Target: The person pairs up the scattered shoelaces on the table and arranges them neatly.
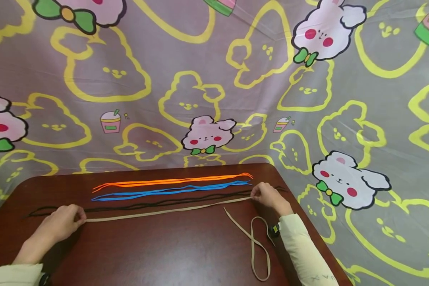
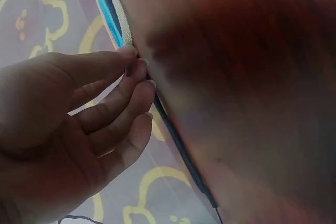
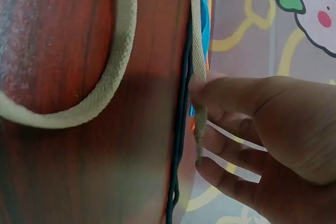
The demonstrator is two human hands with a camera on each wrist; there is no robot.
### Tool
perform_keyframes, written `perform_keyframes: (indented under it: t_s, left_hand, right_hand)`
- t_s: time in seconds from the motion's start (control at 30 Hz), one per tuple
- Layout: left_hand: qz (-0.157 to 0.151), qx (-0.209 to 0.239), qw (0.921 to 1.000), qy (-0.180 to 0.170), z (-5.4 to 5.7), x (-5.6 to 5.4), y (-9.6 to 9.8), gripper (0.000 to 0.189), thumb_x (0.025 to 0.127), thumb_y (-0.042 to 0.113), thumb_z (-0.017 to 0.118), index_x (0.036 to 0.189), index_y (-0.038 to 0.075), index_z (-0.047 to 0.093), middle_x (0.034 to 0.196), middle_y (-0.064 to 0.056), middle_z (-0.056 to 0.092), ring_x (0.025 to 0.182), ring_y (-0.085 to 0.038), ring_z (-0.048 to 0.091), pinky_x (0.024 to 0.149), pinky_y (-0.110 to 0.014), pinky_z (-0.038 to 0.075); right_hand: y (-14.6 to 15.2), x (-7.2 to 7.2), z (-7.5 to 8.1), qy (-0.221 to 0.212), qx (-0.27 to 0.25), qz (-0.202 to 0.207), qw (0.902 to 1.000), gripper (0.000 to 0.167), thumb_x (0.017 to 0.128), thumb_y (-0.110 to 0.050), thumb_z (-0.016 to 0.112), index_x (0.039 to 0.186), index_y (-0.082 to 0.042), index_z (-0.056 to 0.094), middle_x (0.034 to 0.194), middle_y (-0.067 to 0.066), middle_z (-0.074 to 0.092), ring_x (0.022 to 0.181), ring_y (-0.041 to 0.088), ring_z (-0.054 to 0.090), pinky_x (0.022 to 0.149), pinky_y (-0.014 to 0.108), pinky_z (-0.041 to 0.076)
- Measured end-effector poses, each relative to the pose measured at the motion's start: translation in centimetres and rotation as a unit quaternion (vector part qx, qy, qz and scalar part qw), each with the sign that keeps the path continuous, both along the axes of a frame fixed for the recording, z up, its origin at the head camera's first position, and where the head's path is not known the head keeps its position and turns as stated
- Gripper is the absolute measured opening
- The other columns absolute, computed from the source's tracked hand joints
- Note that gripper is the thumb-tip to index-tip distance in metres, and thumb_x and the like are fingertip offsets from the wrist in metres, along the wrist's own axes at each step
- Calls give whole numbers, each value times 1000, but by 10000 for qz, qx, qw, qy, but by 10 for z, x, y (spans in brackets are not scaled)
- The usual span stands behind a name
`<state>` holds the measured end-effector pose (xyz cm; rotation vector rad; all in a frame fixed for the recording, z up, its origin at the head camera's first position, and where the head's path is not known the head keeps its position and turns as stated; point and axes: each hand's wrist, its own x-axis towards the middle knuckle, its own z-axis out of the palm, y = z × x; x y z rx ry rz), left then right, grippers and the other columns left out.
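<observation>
A beige shoelace (image 1: 164, 211) runs nearly straight between both hands, just in front of the black laces. My left hand (image 1: 65, 220) pinches its left end between thumb and fingertips. At the other end, my right hand (image 1: 268, 195) pinches the lace close to its tip; in the right wrist view the lace's narrow tip (image 3: 199, 148) hangs past the thumb. A second beige shoelace (image 1: 252, 242) lies loosely looped on the table in front of the right hand. Black shoelaces (image 1: 139, 206) stretch across the table behind the held one, their ends passing beyond both hands.
Blue shoelaces (image 1: 171, 190) and orange shoelaces (image 1: 171, 181) lie side by side farther back, roughly parallel. The dark brown table (image 1: 146, 254) ends at a cloth (image 1: 157, 111) printed with rabbits, which hangs behind it and along the right side.
</observation>
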<state>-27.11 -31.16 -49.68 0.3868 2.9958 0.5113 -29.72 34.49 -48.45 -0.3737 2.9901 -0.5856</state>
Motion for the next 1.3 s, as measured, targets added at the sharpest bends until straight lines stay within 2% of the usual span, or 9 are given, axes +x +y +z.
perform_keyframes:
  t_s: [0.1, 0.2, 0.43, 0.8, 0.97, 1.03, 1.1, 1.23, 1.3]
  left_hand:
    - [-27, -56, 9999, 101, -4, -2, -2, 15, 87, 6, 75, 79, 13, 64, 76, -4, 62, 67, -21, 55, 57, -48, 45]
    - [29, -108, 9999, 128, -5, -3, -4, 16, 86, 7, 76, 77, 15, 64, 77, -6, 63, 68, -23, 57, 57, -49, 45]
    - [108, -107, 9999, 54, -5, -6, -6, 14, 85, 10, 78, 77, 16, 68, 81, -10, 69, 71, -29, 64, 55, -51, 46]
    - [220, -32, 9997, -50, -4, -6, -5, 10, 85, 8, 79, 79, 15, 73, 80, -5, 72, 73, -29, 66, 57, -54, 47]
    - [93, -89, 9998, 180, -3, -5, -4, 7, 84, 9, 80, 83, 14, 75, 81, -5, 73, 75, -31, 68, 59, -55, 49]
    - [-13, -169, 9992, 360, 1, -4, -1, 6, 84, 8, 80, 86, 12, 76, 83, -6, 73, 78, -33, 69, 62, -55, 50]
    - [-103, -208, 9983, 535, 6, -2, 5, 6, 84, 6, 78, 89, 10, 77, 86, -9, 73, 82, -36, 69, 66, -56, 51]
    - [-396, 23, 9974, 609, 22, 5, 28, 9, 88, 8, 75, 97, 6, 77, 94, -10, 74, 89, -38, 70, 71, -57, 53]
    - [-655, 282, 9959, 556, 31, 9, 45, 12, 90, 9, 75, 101, 5, 77, 96, -8, 75, 91, -36, 71, 72, -55, 54]
  right_hand:
    - [1, 0, -3, -14, 7, 146, 9999, 16, 90, 5, 68, 89, -8, 77, 89, 1, 75, 78, 13, 64, 71, 37, 54]
    - [0, 0, -6, 8, 14, 205, 9998, 18, 87, 7, 67, 88, -8, 77, 89, 1, 74, 78, 15, 64, 71, 37, 54]
    - [-3, 2, -12, -172, 279, -161, 9993, 21, 85, 3, 72, 82, -17, 75, 83, -5, 71, 73, 12, 60, 68, 37, 52]
    - [0, 4, -12, -55, 376, -223, 9990, 17, 85, 2, 76, 81, -15, 75, 79, -4, 71, 73, 12, 63, 69, 40, 54]
    - [2, 7, -10, -59, 271, -197, 9994, 15, 85, 2, 76, 93, -11, 78, 93, 2, 76, 87, 22, 71, 77, 45, 57]
    - [0, 9, -7, -58, 216, -156, 9996, 17, 85, 1, 77, 99, -9, 79, 98, 4, 76, 93, 24, 72, 81, 46, 58]
    - [-5, 13, -2, -58, 147, -135, 9998, 16, 86, -1, 77, 100, -9, 78, 98, 3, 76, 92, 22, 71, 80, 44, 57]
    - [-22, 27, 7, -204, -24, 170, 9996, 4, 91, -7, 75, 91, -11, 77, 85, -3, 72, 72, 12, 63, 66, 34, 53]
    - [-31, 36, 8, -364, -85, 406, 9985, 7, 92, -11, 75, 86, -13, 76, 77, -7, 68, 64, 8, 56, 60, 29, 48]
